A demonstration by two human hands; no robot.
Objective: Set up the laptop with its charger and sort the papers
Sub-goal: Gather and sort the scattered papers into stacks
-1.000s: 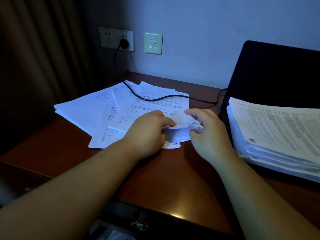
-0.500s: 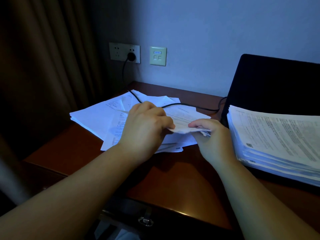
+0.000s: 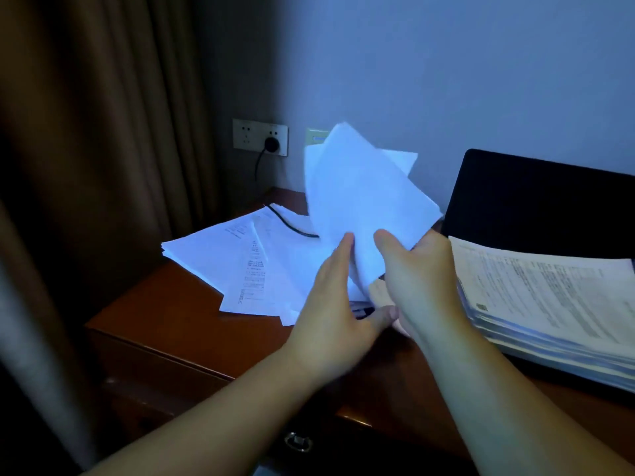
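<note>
1. Desk [image 3: 213, 338]: reddish-brown wood, set against the wall; its left front corner is in view, with a drawer pull [image 3: 298, 442] below the front edge.
2. Laptop [image 3: 536, 204]: at the right rear of the desk, dark lid upright, screen side not seen.
3. Thick paper stack [image 3: 556, 304]: printed sheets piled at the right side of the desk, in front of the laptop lid and covering its base.
4. Loose papers [image 3: 240, 262]: fanned flat over the left rear of the desk, some printed face up.
5. Lifted sheets [image 3: 360, 201]: a few blank-looking white pages raised upright above the desk, between the loose papers and the thick stack.
6. Right hand [image 3: 422, 280]: grips the lower edge of the lifted sheets, thumb on the near face, fingers curled behind.
7. Left hand [image 3: 336, 314]: fingers extended and relaxed, index tip touching the near face of the lifted sheets; holds nothing.
8. Charger cable [image 3: 288, 225]: black, runs from the plug [image 3: 271, 144] in the wall socket [image 3: 260, 136] down across the loose papers, then passes behind the lifted sheets.
</note>
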